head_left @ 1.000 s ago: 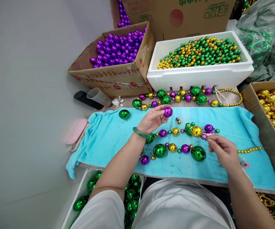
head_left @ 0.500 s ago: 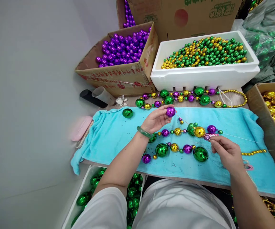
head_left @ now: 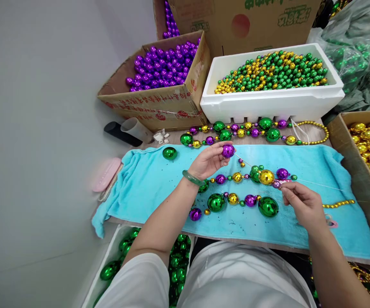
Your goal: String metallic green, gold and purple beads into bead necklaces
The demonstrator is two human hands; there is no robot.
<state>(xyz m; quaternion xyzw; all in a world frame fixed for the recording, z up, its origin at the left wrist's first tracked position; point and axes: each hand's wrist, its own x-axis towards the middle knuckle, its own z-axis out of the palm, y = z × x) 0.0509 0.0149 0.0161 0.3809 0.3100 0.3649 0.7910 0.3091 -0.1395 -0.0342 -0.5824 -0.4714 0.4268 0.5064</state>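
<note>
My left hand (head_left: 209, 160), a green bangle at its wrist, pinches a large shiny purple bead (head_left: 228, 150) above the blue towel (head_left: 159, 192). A taut thin string (head_left: 243, 159) runs from that bead down to a green bead (head_left: 255, 174) and a gold bead (head_left: 266, 176). At the strand's right end, the fingertips of my right hand (head_left: 302, 203) are closed by a small lilac bead (head_left: 276, 184). Beneath lie a row of strung beads (head_left: 237, 177) and a nearer row (head_left: 250, 200). A loose green bead (head_left: 170, 153) rests at the towel's upper left.
Behind stand a carton of purple beads (head_left: 153, 102) and a white foam box (head_left: 271, 102) of green and gold beads. A finished-looking bead necklace (head_left: 273, 134) lies before them. Right is a carton of gold beads (head_left: 345, 149); green beads (head_left: 109, 270) sit below left.
The whole view has shifted slightly to the left. Both hands keep their hold and their places relative to the beads.
</note>
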